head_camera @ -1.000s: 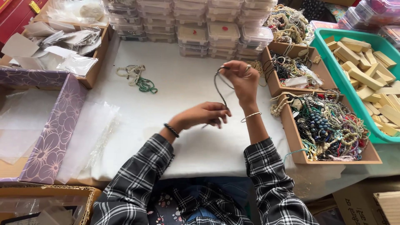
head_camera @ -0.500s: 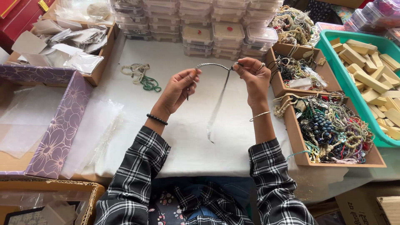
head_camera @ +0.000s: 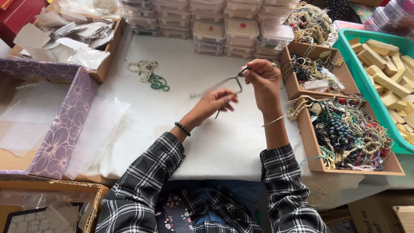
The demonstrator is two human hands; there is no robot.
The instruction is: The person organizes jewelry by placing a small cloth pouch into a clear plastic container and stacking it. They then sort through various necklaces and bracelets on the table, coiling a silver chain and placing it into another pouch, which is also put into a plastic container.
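Above the white table (head_camera: 207, 142), my right hand (head_camera: 263, 82) is raised and pinches the top of a thin grey cord necklace (head_camera: 224, 84). Below it and to the left, my left hand (head_camera: 213, 103) grips the lower strands of the same cord. One blurred strand sticks out to the left. Both wrists wear bracelets: a dark beaded one on the left, a thin silver bangle on the right.
Cardboard trays of beaded jewellery (head_camera: 345, 129) sit at the right, beside a green bin of tan blocks (head_camera: 388, 73). Stacked clear plastic boxes (head_camera: 224, 26) line the back. A green and white bead string (head_camera: 151, 75) lies at the left, near clear bags (head_camera: 99, 129) and a purple floral box (head_camera: 60, 125).
My left hand has dropped from level with the right to below it, running down the cord. The cord, stretched between both hands before, now hangs doubled from my right hand.
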